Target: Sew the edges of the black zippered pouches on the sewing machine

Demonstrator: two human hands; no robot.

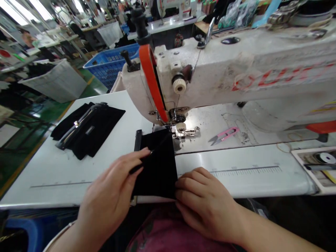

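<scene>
A black fabric piece (160, 168) lies across the front edge of the sewing table, its far right corner under the presser foot of a white sewing machine (210, 73). Along its left side runs a dark stiff strip (138, 140). My left hand (115, 189) pinches a fold or narrow strip of the black fabric between thumb and fingers. My right hand (202, 199) has its fingers curled round the near right edge of the same piece; the thumb is partly hidden.
Black fabric pieces with a dark frame (81, 126) lie on the table at left. Pink thread snips (224, 135) rest on the machine bed. A parts tray (301, 154) sits at right. Behind stand a blue crate (110, 63) and a white bin (57, 80).
</scene>
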